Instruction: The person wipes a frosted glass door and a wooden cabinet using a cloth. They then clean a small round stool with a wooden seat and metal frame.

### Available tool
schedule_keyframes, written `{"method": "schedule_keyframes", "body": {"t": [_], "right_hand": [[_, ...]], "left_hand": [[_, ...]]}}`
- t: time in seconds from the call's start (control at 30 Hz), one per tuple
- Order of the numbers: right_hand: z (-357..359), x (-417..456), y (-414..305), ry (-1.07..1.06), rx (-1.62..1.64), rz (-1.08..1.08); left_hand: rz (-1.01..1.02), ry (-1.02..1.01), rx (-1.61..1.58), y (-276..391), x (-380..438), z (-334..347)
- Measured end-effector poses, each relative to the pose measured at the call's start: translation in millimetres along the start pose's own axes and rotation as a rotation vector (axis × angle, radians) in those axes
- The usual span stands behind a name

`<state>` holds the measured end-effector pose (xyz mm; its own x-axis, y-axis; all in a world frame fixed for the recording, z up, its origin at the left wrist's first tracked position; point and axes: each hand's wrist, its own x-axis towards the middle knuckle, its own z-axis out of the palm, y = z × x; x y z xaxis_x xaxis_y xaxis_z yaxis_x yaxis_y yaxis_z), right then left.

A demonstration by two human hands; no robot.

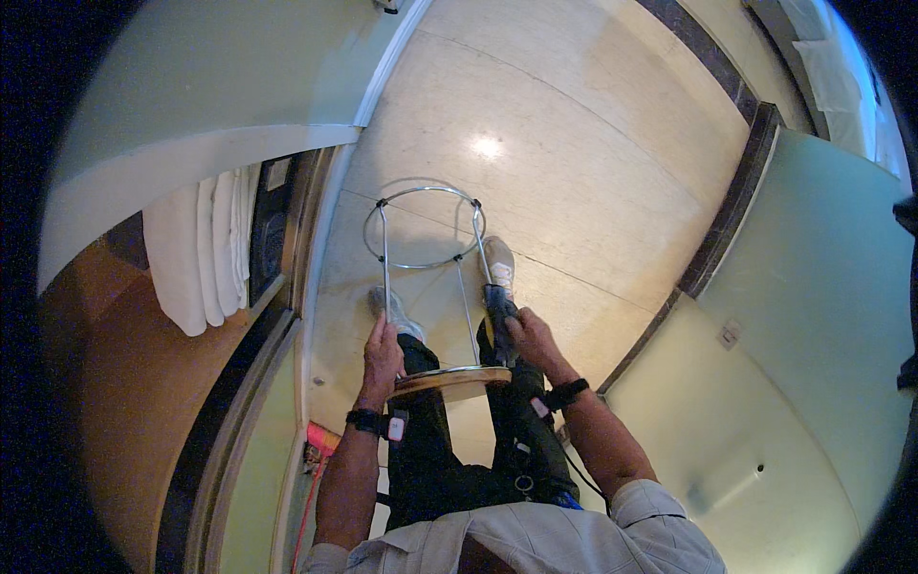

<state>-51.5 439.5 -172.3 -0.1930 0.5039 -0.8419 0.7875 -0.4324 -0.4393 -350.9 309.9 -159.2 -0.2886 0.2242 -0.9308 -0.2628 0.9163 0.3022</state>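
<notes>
A metal stool with a round wooden seat is before me, its legs and chrome foot ring pointing away from my body. My left hand grips a leg close to the seat. On the other side my right hand holds a dark cloth wrapped around another leg. A bit of yellow shows by the cloth. The seat's edge lies over my thighs, and my shoes show beyond it, one beside the ring.
Pale tiled floor stretches ahead. At the left, white hanging cloths show in an opening with a wooden frame. A green wall with a socket stands at the right. A red object with a red cord is at lower left.
</notes>
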Motion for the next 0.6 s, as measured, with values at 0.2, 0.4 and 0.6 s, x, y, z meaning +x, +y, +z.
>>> {"method": "schedule_keyframes", "body": {"t": [0.2,0.4,0.6], "right_hand": [[56,18,2,0.025,-0.021,0.075],[57,51,9,-0.055,-0.177,-0.128],[72,102,26,-0.071,-0.301,-0.169]], "left_hand": [[0.347,0.214,0.394,-41,20,-2],[0.341,0.173,0.504,-20,26,12],[0.353,0.188,0.57,-5,12,11]]}}
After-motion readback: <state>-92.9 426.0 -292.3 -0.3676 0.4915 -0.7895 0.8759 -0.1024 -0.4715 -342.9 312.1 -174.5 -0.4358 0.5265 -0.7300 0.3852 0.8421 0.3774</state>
